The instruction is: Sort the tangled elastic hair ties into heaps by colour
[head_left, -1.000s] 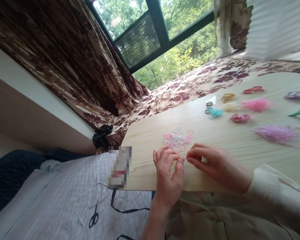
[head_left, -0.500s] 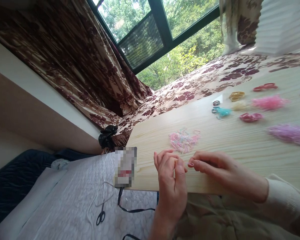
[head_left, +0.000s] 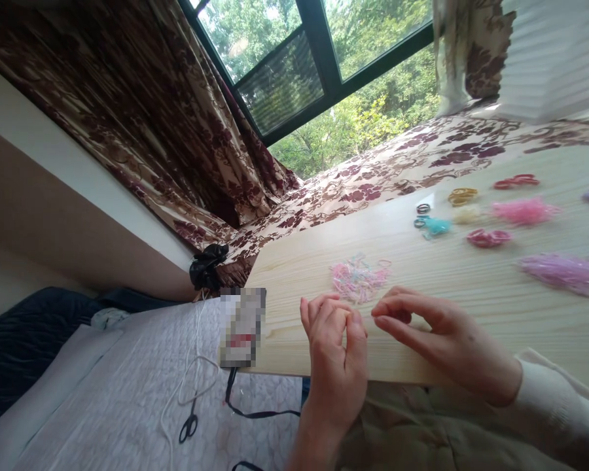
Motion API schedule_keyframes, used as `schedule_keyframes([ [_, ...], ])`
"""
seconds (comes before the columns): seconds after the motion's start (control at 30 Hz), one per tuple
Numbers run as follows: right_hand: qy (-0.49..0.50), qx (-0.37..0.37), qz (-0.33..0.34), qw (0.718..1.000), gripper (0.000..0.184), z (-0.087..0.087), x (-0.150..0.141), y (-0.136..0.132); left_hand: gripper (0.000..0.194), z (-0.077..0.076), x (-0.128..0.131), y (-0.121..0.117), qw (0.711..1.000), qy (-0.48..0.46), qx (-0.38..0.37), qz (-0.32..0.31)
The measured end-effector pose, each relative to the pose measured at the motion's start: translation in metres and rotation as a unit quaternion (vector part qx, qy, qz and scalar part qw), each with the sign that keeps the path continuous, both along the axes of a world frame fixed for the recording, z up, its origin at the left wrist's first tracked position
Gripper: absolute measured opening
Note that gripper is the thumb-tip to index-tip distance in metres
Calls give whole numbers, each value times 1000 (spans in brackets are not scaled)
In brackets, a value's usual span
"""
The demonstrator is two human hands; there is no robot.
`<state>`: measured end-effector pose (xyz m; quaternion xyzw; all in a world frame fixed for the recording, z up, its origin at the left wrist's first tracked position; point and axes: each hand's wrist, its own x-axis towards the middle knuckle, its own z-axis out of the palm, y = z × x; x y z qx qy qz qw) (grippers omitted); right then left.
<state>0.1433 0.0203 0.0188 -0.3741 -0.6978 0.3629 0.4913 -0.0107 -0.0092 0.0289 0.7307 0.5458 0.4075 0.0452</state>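
My left hand [head_left: 334, 356] rests at the near edge of a pale wooden board [head_left: 422, 288], fingers curled with thumb pressed to the fingertips in a pinch; what it holds is too small to see. My right hand [head_left: 436, 337] lies beside it on the board, fingers bent and pinched together near the left thumb. Just beyond both hands lies a loose pile of tiny pink and pastel elastic bands [head_left: 356, 278].
Sorted heaps lie farther right: teal bands [head_left: 434, 226], yellow bands [head_left: 462, 195], red bands [head_left: 515, 180], pink heaps [head_left: 523, 211], a purple heap [head_left: 562, 269]. Black scissors [head_left: 189, 424] and a white cord lie on the quilt. A black scrunchie [head_left: 207, 263] sits by the floral curtain.
The two hands have drawn slightly apart from fingertip contact; the right hand's fingers have curled more. The view shifted a little.
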Motion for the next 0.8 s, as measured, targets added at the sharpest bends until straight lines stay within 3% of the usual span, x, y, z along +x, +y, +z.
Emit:
schedule_keyframes([
  [0.27,-46,53,-90,993,35,11,25,-1,23,-18,3,15,999,28,-15,35],
  [0.5,-188,84,-192,960,36,38,104,1,15,-35,6,21,995,73,15,60],
  [0.63,-285,75,-240,925,31,51,163,33,14,-43,2,25,994,89,22,58],
  [0.8,-381,-29,-339,860,26,55,207,92,14,-53,-3,31,994,93,25,49],
])
